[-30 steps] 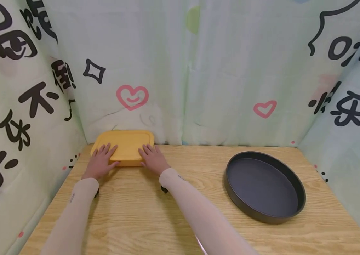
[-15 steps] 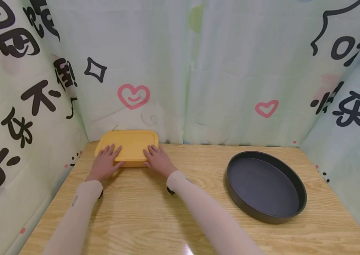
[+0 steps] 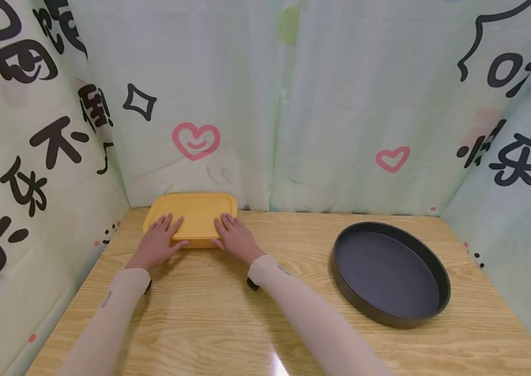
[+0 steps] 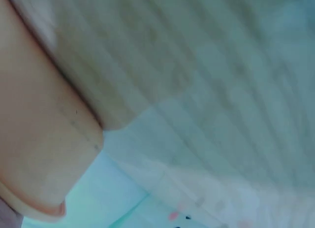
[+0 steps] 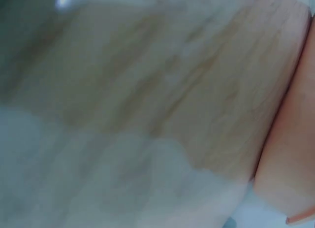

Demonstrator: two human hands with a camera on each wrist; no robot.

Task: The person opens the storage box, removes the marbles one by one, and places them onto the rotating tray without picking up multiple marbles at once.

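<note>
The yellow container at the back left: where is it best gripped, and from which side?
Probably by its two short ends, from the near side. The yellow container lies flat and wide against the curtain, so the rear is blocked. The left hand and right hand already rest on its near corners.

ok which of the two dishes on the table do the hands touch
The yellow rectangular tray at the back left; both the left hand and right hand rest on it. The round dark pan sits apart, untouched.
</note>
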